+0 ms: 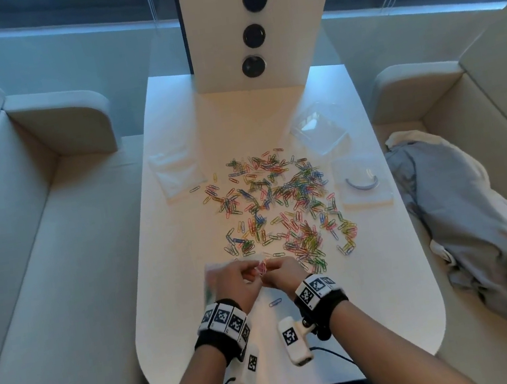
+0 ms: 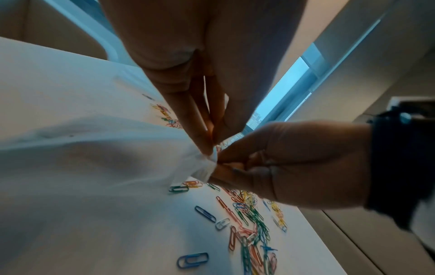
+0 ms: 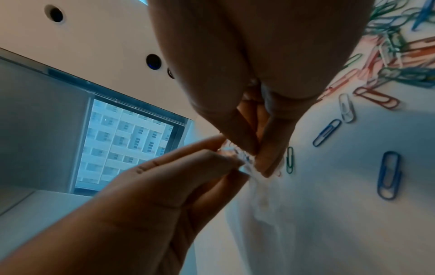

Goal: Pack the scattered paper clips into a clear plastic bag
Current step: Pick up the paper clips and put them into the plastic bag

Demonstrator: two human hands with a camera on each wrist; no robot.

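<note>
Many coloured paper clips [image 1: 280, 201] lie scattered across the middle of the white table [image 1: 196, 300]. Near the front edge both hands hold a clear plastic bag [image 2: 94, 158] by its crumpled top edge. My left hand [image 1: 251, 273] pinches that edge from the left, seen at its fingertips [image 2: 204, 147]. My right hand [image 1: 272, 268] pinches it from the right, with its fingertips [image 3: 263, 163] against the left ones. The bag [image 3: 263, 201] hangs below the pinch towards the table. A pinkish bit shows between the fingertips in the head view; what it is I cannot tell.
A lone blue clip [image 1: 275, 302] lies between my wrists. A stack of clear bags [image 1: 176, 174] is back left, a clear plastic box [image 1: 318, 130] back right, a flat clear packet [image 1: 364, 184] beside the clips. A white panel [image 1: 287, 37] stands behind. Cloth [image 1: 464, 208] covers the right sofa.
</note>
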